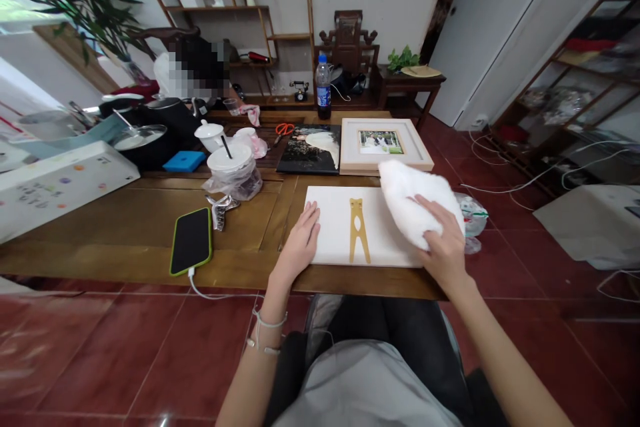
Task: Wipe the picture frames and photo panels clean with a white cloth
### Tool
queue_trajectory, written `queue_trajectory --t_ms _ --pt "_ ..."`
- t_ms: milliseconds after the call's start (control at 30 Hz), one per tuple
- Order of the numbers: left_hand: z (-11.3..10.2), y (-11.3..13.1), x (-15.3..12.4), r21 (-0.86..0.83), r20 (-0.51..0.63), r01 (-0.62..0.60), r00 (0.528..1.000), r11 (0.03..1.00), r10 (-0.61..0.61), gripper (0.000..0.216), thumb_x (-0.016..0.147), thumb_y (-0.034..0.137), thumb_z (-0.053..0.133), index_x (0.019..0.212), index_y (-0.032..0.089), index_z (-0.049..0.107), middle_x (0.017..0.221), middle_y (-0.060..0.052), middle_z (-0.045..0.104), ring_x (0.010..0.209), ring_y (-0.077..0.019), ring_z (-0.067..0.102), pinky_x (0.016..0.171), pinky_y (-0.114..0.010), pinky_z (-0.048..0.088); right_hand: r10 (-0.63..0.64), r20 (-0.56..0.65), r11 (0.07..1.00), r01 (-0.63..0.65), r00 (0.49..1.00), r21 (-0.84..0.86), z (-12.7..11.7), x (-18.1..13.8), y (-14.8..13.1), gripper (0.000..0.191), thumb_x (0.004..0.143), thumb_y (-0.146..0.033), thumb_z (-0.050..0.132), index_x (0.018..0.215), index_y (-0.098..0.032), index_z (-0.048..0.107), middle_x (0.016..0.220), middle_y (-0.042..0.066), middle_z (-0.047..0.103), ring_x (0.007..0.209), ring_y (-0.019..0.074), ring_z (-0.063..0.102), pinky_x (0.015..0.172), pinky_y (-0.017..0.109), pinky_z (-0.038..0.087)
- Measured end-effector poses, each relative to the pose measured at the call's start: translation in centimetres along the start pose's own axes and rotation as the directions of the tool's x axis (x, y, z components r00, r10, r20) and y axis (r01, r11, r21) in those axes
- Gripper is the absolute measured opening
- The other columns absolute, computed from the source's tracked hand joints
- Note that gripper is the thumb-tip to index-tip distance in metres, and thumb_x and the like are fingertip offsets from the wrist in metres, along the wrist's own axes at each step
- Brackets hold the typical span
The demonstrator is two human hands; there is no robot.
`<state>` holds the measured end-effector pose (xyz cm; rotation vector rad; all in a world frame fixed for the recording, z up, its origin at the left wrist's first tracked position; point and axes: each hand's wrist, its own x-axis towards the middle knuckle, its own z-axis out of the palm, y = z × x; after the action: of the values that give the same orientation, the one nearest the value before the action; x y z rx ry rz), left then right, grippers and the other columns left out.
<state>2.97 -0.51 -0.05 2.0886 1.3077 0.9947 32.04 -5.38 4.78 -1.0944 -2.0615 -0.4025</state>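
A flat white panel (330, 233) lies at the table's front edge, with a gold A-shaped piece (357, 240) upright along its middle. My left hand (301, 240) rests on the panel's left edge, fingers stretched out and holding nothing. In my right hand (445, 247) is a folded white cloth (417, 200), gripped over the panel's right part, which it partly hides. Whether the cloth touches the panel I cannot tell. Just behind the panel lie a framed wedding photo (423, 157) in a light wooden frame and a dark photo panel (293, 160).
Left of the panel are a phone (191, 241) on a white cable, a lidded cup in plastic (233, 163), a blue box (184, 161) and orange-handled scissors (285, 129). A bottle (323, 90) stands at the back. Another person (195, 70) sits at the far left.
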Motion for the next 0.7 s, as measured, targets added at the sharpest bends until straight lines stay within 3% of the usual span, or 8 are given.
queue_trajectory --t_ms 67,167,233,367,500,700 --pt "-0.1 -0.1 0.0 0.001 0.012 0.0 1.0 1.0 0.0 0.045 0.094 0.028 0.035 0.133 0.009 0.047 0.145 -0.016 0.04 0.139 -0.0208 0.03 0.116 -0.039 0.022 -0.039 0.142 0.999 0.042 0.989 -0.018 0.8 1.2 0.9 0.027 0.063 0.003 0.051 0.073 -0.021 0.055 0.143 0.009 0.043 0.132 0.0309 0.036 0.106 0.058 0.03" --pt "-0.2 -0.3 0.0 0.013 0.033 -0.001 0.999 1.0 0.001 0.045 0.095 0.029 0.034 0.134 0.011 0.046 0.146 -0.014 0.039 0.139 -0.0198 0.03 0.116 -0.04 0.022 -0.024 0.42 1.0 0.028 0.907 -0.004 2.7 2.5 1.7 0.044 0.059 0.004 0.049 0.096 -0.017 0.062 0.137 0.014 0.049 0.133 0.0317 0.034 0.107 0.058 0.028" --pt "-0.2 -0.5 0.0 0.022 0.05 -0.011 0.999 1.0 0.01 0.045 0.095 0.028 0.033 0.136 0.014 0.044 0.147 -0.012 0.038 0.139 -0.0195 0.028 0.116 -0.041 0.021 0.016 0.491 1.0 -0.02 0.871 0.003 3.9 2.9 2.0 0.049 0.06 0.002 0.048 0.103 -0.016 0.062 0.139 0.015 0.047 0.134 0.0318 0.033 0.106 0.057 0.03" --pt "0.0 -0.7 0.0 0.032 0.046 -0.024 0.999 0.999 0.023 0.046 0.095 0.027 0.032 0.137 0.012 0.042 0.147 -0.013 0.037 0.14 -0.0201 0.027 0.116 -0.041 0.021 0.057 0.505 0.998 -0.063 0.861 -0.006 4.4 2.9 2.2 0.046 0.063 -0.002 0.049 0.105 -0.014 0.062 0.133 0.017 0.052 0.133 0.0319 0.035 0.108 0.055 0.029" --pt "0.3 -0.9 0.0 0.022 0.014 -0.031 0.999 0.999 0.031 0.046 0.094 0.026 0.032 0.137 0.013 0.042 0.147 -0.013 0.038 0.139 -0.0201 0.029 0.116 -0.041 0.021 0.039 0.531 0.997 -0.066 0.846 0.032 2.4 2.2 0.9 0.048 0.061 -0.001 0.048 0.104 -0.016 0.063 0.126 0.015 0.058 0.129 0.0298 0.042 0.107 0.054 0.031" --pt "0.4 -0.8 0.0 0.012 -0.003 -0.036 0.999 0.999 0.036 0.045 0.093 0.025 0.034 0.135 0.013 0.044 0.146 -0.013 0.039 0.138 -0.0212 0.03 0.116 -0.043 0.022 -0.022 0.603 0.992 -0.058 0.797 0.114 -3.2 -0.4 -3.8 0.053 0.055 0.002 0.042 0.096 -0.019 0.066 0.123 0.014 0.061 0.13 0.027 0.041 0.108 0.053 0.033"
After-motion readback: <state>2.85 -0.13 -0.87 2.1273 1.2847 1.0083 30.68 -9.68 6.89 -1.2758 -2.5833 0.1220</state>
